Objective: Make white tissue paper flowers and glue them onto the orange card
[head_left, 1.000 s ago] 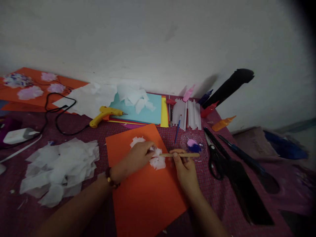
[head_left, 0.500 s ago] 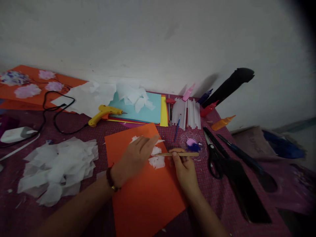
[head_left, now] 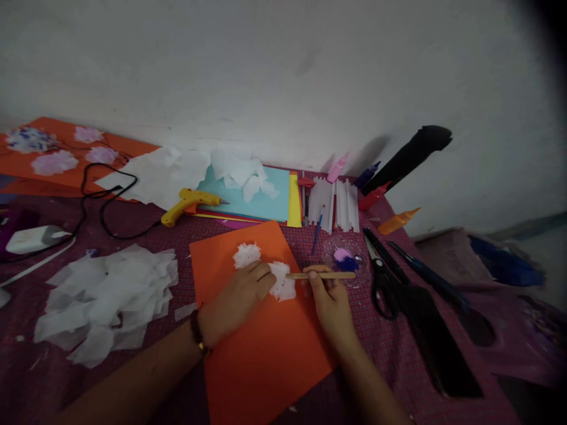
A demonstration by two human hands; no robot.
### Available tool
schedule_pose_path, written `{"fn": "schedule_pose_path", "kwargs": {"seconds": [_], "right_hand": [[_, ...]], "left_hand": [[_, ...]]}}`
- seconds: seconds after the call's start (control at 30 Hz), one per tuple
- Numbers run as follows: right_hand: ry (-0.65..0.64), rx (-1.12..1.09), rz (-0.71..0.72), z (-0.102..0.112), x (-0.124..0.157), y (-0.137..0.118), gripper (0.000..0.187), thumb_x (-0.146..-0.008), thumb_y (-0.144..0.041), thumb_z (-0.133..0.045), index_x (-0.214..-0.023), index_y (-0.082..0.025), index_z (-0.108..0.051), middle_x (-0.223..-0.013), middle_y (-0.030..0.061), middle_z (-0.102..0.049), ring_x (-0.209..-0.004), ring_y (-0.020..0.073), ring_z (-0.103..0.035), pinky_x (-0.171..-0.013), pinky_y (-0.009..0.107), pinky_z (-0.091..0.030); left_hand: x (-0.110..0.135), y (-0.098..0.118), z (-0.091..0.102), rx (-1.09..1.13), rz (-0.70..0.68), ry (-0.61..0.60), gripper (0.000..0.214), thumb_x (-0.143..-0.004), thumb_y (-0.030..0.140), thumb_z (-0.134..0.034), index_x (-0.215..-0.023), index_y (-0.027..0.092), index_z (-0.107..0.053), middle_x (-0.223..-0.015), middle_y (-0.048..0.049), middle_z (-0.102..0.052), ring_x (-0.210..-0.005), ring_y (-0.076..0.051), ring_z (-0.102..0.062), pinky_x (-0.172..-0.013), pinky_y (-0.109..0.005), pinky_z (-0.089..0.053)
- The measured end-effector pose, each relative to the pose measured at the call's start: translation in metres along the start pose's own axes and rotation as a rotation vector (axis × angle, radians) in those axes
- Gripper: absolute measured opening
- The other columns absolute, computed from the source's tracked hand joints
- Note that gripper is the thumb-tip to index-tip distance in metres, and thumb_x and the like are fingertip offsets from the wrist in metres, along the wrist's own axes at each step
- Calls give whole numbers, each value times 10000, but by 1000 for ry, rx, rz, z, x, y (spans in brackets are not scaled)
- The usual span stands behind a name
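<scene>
My right hand point(head_left: 331, 298) grips a flat wooden stick point(head_left: 330, 275) between thumb and fingers. The stick's left end touches white tissue paper point(head_left: 283, 282), crumpled on the orange sheet point(head_left: 270, 348). At that tissue's left edge, my left hand point(head_left: 241, 298) is closed, its fingers bent together on the paper; the fingertips are partly hidden. Just above the left knuckles sits a ruffled white tissue flower point(head_left: 247, 255), fixed or resting on the same sheet. A loose heap of white tissue pieces point(head_left: 110, 301) lies left of my left forearm.
A yellow glue gun point(head_left: 188, 203) with a black cord lies behind the sheet. To the right are a paint palette point(head_left: 348, 260), a paintbrush point(head_left: 318, 230), scissors point(head_left: 381, 277), a dark phone-like slab point(head_left: 443, 342) and an orange paint bottle point(head_left: 398, 221). A wall rises behind.
My left hand has come down from above the tissue, its fingers curling at the paper's edge, uncovering the ruffled flower. My right hand and the stick stay nearly still.
</scene>
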State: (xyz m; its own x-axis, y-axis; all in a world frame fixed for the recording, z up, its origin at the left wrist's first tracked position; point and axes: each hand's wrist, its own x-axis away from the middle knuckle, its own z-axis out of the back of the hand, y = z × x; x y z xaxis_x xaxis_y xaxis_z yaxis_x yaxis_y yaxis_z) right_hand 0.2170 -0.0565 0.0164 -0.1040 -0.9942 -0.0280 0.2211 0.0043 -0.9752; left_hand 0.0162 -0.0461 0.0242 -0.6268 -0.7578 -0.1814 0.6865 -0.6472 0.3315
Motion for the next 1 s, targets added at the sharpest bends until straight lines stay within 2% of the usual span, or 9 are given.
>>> {"fn": "schedule_pose_path", "kwargs": {"seconds": [0.13, 0.27, 0.37, 0.57, 0.8, 0.9, 1.0], "right_hand": [[6, 4, 10, 0, 0, -1, 208, -891, -375, -508, -890, -191, -607, -688, -5, -568, -638, 151, -523, -606, 266, -421], [-12, -2, 3, 1, 0, -1, 209, -895, -383, -506, -894, -196, -601, -694, -6, -570, -623, 149, -520, -595, 267, -414], [-12, -3, -8, 3, 0, -3, 205, -894, -380, -512, -895, -197, -604, -697, -3, -573, -617, 150, -519, -584, 267, -412], [126, -114, 89, 8, 9, -13, 152, -912, -320, -492, -848, -218, -586, -642, -23, -548, -577, 137, -514, -564, 257, -417], [-82, 185, 256, 3, 12, -20, 181, -913, -236, -460, -844, -216, -626, -727, 13, -602, -669, 160, -565, -613, 269, -435], [-109, 266, 280, 3, 11, -20, 192, -919, -231, -451, -854, -219, -631, -739, 18, -612, -686, 169, -577, -624, 276, -441], [-130, 297, 287, 4, 11, -19, 185, -924, -231, -448, -865, -224, -623, -753, 20, -607, -703, 171, -576, -639, 281, -444]], "left_hand": [[-1, 2, -4, 65, 51, 30, 161, -927, 139, -431, -878, 158, -584, -902, -49, -598, -854, -178, -548, -774, -316, -467], [1, 8, -3, 95, 55, -3, 159, -918, 126, -440, -874, 159, -589, -889, -44, -611, -843, -178, -559, -770, -317, -471], [3, 13, -1, 99, 54, -1, 179, -900, 81, -436, -962, 162, -583, -939, -46, -614, -878, -180, -561, -806, -326, -476], [6, 17, -2, 73, 59, -8, 195, -905, 85, -426, -1018, 149, -572, -984, -65, -611, -913, -193, -561, -828, -346, -485], [5, 16, -3, 95, 55, -14, 218, -886, 62, -431, -1031, 161, -561, -983, -62, -604, -941, -197, -551, -872, -360, -473], [6, 16, -1, 184, 155, 3, 259, -847, 15, -408, -986, 180, -551, -971, -49, -585, -923, -188, -546, -828, -338, -488], [6, 14, 1, 260, 290, 75, 308, -780, -35, -369, -935, 185, -517, -945, -40, -553, -894, -178, -538, -799, -328, -495]]}}
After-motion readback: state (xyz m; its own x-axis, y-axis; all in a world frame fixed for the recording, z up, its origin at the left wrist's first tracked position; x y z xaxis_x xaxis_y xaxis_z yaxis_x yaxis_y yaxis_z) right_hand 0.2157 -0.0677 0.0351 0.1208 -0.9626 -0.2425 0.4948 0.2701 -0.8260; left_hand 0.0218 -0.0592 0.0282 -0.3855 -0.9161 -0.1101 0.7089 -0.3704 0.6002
